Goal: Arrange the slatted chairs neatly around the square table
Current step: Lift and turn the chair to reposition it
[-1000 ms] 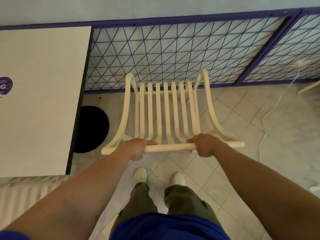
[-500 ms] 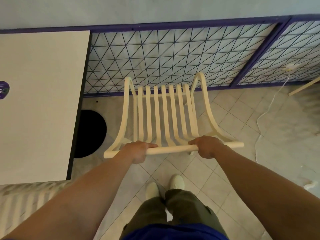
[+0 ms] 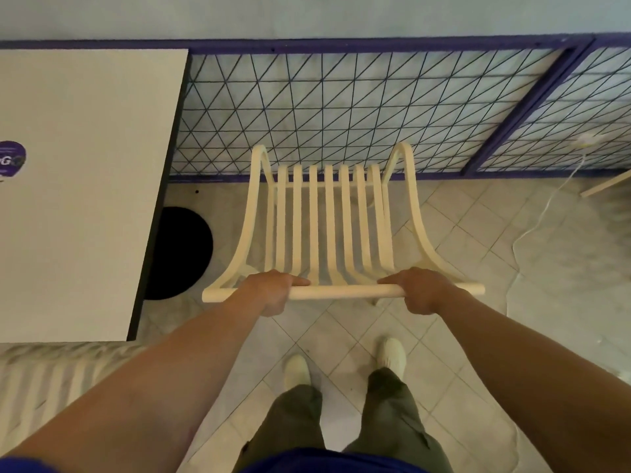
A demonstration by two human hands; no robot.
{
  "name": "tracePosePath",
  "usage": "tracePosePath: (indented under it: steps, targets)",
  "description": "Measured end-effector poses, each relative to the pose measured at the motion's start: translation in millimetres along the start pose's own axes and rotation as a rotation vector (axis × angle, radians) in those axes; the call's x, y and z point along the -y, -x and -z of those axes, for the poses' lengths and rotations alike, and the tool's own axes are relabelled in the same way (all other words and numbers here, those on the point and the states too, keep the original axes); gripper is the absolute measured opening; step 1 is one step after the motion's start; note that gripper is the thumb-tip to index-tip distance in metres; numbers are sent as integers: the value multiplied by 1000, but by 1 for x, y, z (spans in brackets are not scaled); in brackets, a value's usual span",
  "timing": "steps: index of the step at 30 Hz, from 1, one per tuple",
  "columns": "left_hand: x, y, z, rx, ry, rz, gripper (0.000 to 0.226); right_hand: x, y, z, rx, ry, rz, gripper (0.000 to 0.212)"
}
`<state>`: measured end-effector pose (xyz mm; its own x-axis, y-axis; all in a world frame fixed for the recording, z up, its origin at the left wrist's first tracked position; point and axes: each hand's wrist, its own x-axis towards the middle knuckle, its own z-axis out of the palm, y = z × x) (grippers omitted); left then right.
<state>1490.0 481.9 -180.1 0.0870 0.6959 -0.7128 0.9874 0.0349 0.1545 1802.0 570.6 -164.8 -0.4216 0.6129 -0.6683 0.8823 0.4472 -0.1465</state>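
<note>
The left hand [image 3: 268,292] and the right hand [image 3: 420,289] are both wrapped tight around the top rail of the chair [image 3: 328,227]. The chair stands on the floor, to the right of the table [image 3: 85,186], facing the fence [image 3: 341,107]. If it is swung fast, a leg could bump the table's black base [image 3: 181,252] or snag the white cord [image 3: 546,213].

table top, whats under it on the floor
A black round base shows on the tiles under the table top's right edge. Only part of it shows; the top covers the rest and any post.
</note>
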Motion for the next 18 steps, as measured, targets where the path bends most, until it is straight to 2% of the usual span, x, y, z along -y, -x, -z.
tracePosePath:
  steps: [5,14,18]
  targets:
    - [1,0,-1,13,26,29,82,-5,-2,4,34,78,93,83]
    - [-8,4,-5,12,15,77,86,-14,-5,0,73,7,150,84]
    - [-23,7,-11,-15,52,82,84,-27,-2,4,78,49,170,83]
